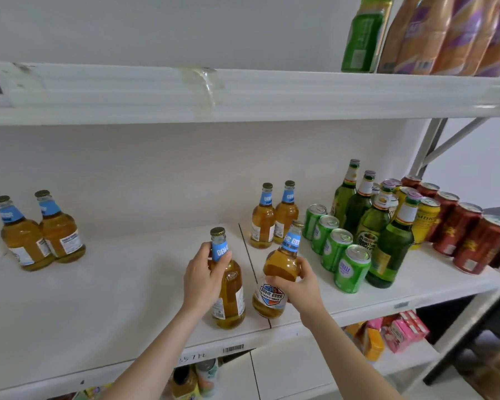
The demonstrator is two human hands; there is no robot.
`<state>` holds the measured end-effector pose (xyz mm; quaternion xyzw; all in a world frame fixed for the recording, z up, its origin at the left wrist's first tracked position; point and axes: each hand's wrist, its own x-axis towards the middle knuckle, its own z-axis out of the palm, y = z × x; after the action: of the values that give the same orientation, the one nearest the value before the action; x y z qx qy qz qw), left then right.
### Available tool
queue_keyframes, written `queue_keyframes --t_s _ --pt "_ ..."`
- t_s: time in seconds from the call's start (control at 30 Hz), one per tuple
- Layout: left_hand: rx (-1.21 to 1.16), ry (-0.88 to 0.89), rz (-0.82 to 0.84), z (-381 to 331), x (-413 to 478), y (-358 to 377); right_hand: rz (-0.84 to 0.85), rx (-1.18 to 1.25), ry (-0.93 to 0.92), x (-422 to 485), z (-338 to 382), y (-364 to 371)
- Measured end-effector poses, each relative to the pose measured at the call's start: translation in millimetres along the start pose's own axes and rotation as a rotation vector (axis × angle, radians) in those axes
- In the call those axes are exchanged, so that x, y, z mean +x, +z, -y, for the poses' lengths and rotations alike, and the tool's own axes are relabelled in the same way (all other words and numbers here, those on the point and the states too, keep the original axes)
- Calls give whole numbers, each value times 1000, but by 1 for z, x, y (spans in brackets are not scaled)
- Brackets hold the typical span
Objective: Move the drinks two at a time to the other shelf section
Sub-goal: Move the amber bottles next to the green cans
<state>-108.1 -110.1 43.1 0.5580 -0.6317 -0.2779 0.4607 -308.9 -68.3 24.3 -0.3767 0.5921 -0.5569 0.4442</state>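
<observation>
My left hand (204,280) grips the neck and shoulder of an amber beer bottle (230,298) with a blue neck label, upright near the shelf's front edge, just left of the seam between shelf sections. My right hand (299,284) grips a second amber bottle (274,287), tilted right, over the seam. Two more such bottles (273,216) stand at the back of the right section. Another pair of the same bottles (39,230) stands at the far left of the left section.
Green cans (337,249), green glass bottles (378,223), yellow cans and red cans (468,232) crowd the right section. The white shelf (113,284) has bare surface between the left pair and my hands. An upper shelf (243,93) holds bottles at the right.
</observation>
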Motion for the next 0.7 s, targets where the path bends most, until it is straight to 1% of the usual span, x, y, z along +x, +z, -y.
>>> queue_keyframes --t_s 0.4,0.7 --pt "25 65 26 -26 60 82 -35 -46 -60 89 8 -49" --pt "82 62 12 -28 84 118 30 -114 -108 134 16 -62"
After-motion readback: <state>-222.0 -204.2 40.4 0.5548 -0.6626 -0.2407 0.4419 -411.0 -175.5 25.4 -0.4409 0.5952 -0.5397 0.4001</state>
